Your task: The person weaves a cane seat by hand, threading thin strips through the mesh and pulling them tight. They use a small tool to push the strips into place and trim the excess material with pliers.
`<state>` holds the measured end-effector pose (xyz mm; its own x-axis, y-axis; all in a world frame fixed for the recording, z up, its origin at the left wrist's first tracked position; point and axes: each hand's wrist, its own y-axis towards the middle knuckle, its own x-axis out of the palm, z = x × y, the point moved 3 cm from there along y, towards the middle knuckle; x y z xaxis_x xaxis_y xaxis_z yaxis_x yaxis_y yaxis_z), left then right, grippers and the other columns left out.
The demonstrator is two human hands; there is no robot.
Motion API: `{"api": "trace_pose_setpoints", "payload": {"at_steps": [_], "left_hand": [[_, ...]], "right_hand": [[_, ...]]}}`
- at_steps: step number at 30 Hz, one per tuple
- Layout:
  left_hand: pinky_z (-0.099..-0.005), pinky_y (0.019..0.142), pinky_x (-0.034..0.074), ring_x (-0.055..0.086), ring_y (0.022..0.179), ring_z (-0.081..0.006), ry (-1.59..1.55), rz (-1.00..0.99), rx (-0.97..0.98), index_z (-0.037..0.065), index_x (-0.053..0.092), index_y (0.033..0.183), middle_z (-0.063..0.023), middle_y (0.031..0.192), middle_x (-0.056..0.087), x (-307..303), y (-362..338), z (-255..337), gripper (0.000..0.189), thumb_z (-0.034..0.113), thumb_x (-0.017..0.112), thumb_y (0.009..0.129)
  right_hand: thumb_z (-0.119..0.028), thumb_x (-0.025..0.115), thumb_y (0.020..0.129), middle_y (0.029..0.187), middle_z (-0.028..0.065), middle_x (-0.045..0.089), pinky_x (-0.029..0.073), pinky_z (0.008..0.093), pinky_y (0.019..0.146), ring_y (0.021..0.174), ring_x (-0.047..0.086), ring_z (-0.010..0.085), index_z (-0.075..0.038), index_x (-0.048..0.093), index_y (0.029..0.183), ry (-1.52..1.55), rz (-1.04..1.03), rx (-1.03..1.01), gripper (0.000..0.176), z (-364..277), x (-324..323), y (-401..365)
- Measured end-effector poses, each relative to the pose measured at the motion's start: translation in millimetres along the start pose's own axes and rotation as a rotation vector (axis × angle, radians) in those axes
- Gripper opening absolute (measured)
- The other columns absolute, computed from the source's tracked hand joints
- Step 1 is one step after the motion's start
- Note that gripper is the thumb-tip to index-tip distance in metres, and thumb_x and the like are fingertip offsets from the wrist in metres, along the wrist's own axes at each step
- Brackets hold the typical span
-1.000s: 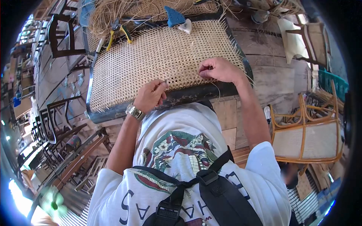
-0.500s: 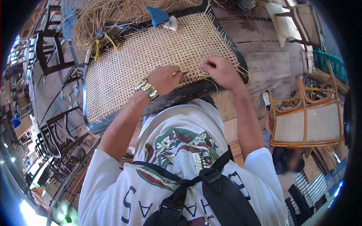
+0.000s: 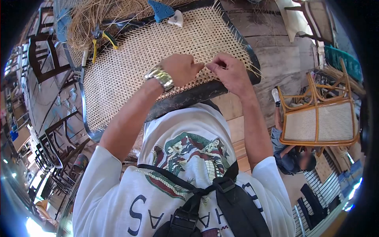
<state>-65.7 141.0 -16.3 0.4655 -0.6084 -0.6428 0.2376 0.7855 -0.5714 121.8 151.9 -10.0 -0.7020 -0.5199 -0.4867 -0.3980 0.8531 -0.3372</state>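
A woven cane panel (image 3: pixel 130 71) in a dark frame (image 3: pixel 185 97) lies across my lap. Over its near part, my left hand (image 3: pixel 181 69), with a metal watch at the wrist, has its fingers pinched together. Just right of it, my right hand (image 3: pixel 229 72) pinches thumb and forefinger close to the left fingertips. Whatever lies between the fingers is too small to name. Loose cane ends stick out along the panel's right edge. Yellow-handled pliers (image 3: pixel 96 42) rest at its upper left, and a blue piece (image 3: pixel 161 11) and a white piece (image 3: pixel 177 18) at its far edge.
Loose cane strands (image 3: pixel 85 23) lie in a heap at the upper left. A rattan chair (image 3: pixel 318 122) stands at the right, with another person (image 3: pixel 290 158) beside it. Dark wooden chair frames (image 3: pixel 34 59) stand on the left. A green crate (image 3: pixel 342 61) is at the upper right.
My left hand has moved up and right, closer to my right hand. The panel appears shifted slightly up and left in view. The person beside the rattan chair shows more fully.
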Motion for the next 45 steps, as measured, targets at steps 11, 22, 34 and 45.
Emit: {"api": "trace_pose_setpoints", "payload": {"at_steps": [11,22,34,45], "left_hand": [[-0.0178,0.043,0.038,0.050,0.053,-0.0028,-1.481,-0.122,-0.089,0.003,0.063,0.112,-0.0039,0.091,0.070,33.7,-2.7,-5.9,0.029,0.026,0.070,0.095],[-0.0182,0.044,0.036,0.048,0.051,-0.0029,-1.553,-0.098,-0.040,0.005,0.061,0.106,-0.0013,0.083,0.066,34.4,-5.8,-16.3,0.024,0.020,0.074,0.092],[-0.0475,0.067,0.053,0.068,0.072,-0.0340,-0.003,0.051,0.088,0.006,0.069,0.094,-0.0165,0.081,0.070,18.4,-20.8,-6.4,0.029,0.030,0.053,0.098],[-0.0472,0.072,0.059,0.074,0.088,-0.0310,0.491,-0.037,0.060,0.007,0.077,0.092,-0.0168,0.092,0.075,-6.9,-10.4,48.3,0.022,0.018,0.059,0.088]], "right_hand": [[-0.017,0.071,0.094,0.077,-0.0044,0.061,0.041,0.0199,0.062,0.070,0.049,0.0032,-0.004,0.070,0.090,0.599,-0.076,0.055,0.014,2.0,2.1,2.2],[-0.018,0.069,0.094,0.079,-0.0057,0.060,0.043,0.0222,0.064,0.073,0.050,0.0029,-0.002,0.069,0.092,0.476,-0.138,0.054,0.017,0.4,0.9,-5.1],[-0.019,0.075,0.083,0.082,0.0149,0.066,0.051,0.0353,0.070,0.073,0.065,0.0247,0.002,0.070,0.084,-0.195,0.124,0.082,0.022,12.8,0.7,-13.3],[-0.021,0.071,0.080,0.080,0.0166,0.065,0.051,0.0402,0.071,0.077,0.065,0.0312,0.000,0.068,0.078,-0.350,0.121,0.015,0.021,3.9,4.2,-4.9]]}}
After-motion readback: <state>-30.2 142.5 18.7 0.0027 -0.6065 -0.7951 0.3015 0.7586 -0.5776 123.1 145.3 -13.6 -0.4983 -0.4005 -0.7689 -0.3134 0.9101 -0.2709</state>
